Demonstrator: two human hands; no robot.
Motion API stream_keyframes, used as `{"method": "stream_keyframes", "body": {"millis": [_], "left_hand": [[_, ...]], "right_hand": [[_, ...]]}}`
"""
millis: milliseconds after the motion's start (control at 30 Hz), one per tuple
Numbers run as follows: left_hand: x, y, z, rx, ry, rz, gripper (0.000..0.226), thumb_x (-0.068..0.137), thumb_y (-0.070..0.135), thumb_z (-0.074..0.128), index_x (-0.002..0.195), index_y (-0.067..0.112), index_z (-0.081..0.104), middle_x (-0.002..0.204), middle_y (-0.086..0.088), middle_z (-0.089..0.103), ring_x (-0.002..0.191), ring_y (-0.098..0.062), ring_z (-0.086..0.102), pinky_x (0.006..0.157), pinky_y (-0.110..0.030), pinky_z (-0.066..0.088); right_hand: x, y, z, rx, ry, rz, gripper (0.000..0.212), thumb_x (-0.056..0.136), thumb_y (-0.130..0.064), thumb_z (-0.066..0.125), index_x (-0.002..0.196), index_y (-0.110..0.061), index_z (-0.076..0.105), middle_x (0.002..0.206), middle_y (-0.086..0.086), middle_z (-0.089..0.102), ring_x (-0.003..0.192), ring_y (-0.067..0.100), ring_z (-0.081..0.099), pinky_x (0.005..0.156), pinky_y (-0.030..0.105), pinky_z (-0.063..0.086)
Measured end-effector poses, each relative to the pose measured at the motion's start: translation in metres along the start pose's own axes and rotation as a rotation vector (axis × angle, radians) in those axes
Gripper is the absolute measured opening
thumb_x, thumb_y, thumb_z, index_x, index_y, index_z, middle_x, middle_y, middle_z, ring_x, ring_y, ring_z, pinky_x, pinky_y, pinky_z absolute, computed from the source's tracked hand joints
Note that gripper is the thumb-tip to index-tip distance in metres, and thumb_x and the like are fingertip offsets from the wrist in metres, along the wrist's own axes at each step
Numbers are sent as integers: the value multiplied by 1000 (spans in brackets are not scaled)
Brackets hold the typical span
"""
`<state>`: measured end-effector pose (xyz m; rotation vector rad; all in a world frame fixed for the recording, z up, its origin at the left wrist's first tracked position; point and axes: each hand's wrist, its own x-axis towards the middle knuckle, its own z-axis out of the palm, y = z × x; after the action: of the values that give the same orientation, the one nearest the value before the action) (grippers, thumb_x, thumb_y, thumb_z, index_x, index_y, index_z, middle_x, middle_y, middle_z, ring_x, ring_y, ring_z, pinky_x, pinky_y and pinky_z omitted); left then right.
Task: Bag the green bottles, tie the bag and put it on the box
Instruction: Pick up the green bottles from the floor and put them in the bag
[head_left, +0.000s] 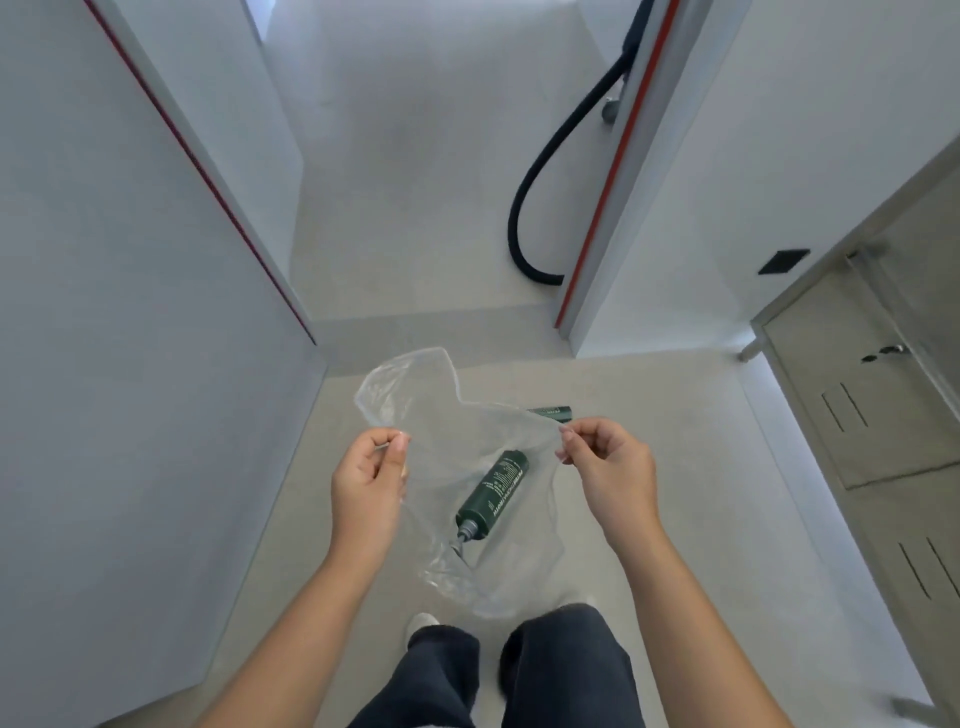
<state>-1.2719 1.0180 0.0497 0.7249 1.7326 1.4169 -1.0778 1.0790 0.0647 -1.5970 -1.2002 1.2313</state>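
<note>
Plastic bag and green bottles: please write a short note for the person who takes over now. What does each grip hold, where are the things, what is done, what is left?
Left grip pinches the left edge of the clear bag; right grip pinches the right edge; the bag hangs open between them.
One green bottle shows through the bag, cap toward the person; inside it or on the floor behind, I cannot tell.
The second bottle lies on the floor beyond the bag.
Done: bag opened. Left: bag the bottles, tie the bag, put it on the box, which is not in view.
</note>
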Motion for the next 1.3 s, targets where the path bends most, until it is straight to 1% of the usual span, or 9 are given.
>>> {"method": "stream_keyframes", "body": {"millis": [100, 167, 333, 467, 700, 767, 900, 1000, 1300], "left_hand": [[31, 1, 22, -24, 113, -4, 16, 91, 11, 50, 77, 18, 54, 46, 10, 38, 40, -3, 31, 40, -15, 29], [50, 2, 36, -11, 216, -6, 17, 91, 12, 50, 76, 20, 53, 53, 2, 38, 41, -3, 32, 41, -15, 29], [99, 2, 60, -16, 537, -28, 21, 91, 15, 51, 73, 26, 52, 58, 1, 44, 49, -7, 38, 50, -25, 33], [135, -7, 66, -31, 679, -52, 21, 91, 14, 50, 74, 26, 52, 58, 1, 42, 53, -12, 36, 51, -26, 32], [190, -33, 49, -2, 777, -132, 20, 91, 17, 51, 74, 28, 52, 63, 1, 49, 57, -13, 43, 57, -27, 37], [206, -43, 40, 17, 808, -150, 19, 91, 17, 51, 75, 26, 51, 64, 0, 51, 58, -14, 44, 58, -27, 38], [231, -68, 21, 55, 855, -154, 17, 91, 17, 52, 76, 26, 52, 64, 0, 51, 58, -15, 45, 58, -29, 39], [248, -91, 17, 79, 899, -156, 15, 90, 18, 52, 77, 26, 52, 64, 0, 52, 59, -15, 45, 59, -29, 40], [305, -219, 53, 139, 941, -65, 18, 90, 19, 52, 75, 30, 52, 66, 0, 53, 59, -13, 45, 59, -24, 40]], "right_hand": [[53, -7, 11, 3, -91, -11, 26, 85, -6, 59, 66, -24, 60, 59, -2, 61, 55, 2, 56, 65, 18, 48], [91, -12, 19, -12, -177, -12, 25, 85, -7, 59, 67, -24, 59, 59, -1, 61, 56, 4, 56, 65, 18, 48], [181, -24, 39, -128, -394, -30, 24, 87, -9, 57, 68, -24, 58, 62, 1, 60, 59, 10, 55, 49, 10, 42], [233, -28, 67, -220, -495, -44, 23, 88, -11, 56, 68, -23, 57, 63, 1, 60, 56, 8, 55, 43, 7, 42], [278, -9, 142, -278, -599, 12, 24, 88, -9, 55, 68, -22, 56, 62, -1, 59, 63, 13, 55, 65, 24, 45], [288, -1, 165, -274, -608, 14, 24, 89, -9, 55, 68, -22, 56, 62, -2, 59, 64, 12, 55, 65, 22, 43], [307, 23, 209, -264, -637, 10, 23, 89, -11, 54, 68, -21, 56, 64, -3, 59, 65, 9, 56, 56, 7, 41], [325, 49, 236, -262, -677, 8, 23, 89, -14, 55, 67, -22, 56, 65, -3, 60, 67, 11, 56, 58, 15, 41], [399, 193, 294, -205, -804, -23, 21, 87, -11, 57, 70, -22, 59, 68, 0, 62, 68, 12, 58, 68, 21, 45]]}}
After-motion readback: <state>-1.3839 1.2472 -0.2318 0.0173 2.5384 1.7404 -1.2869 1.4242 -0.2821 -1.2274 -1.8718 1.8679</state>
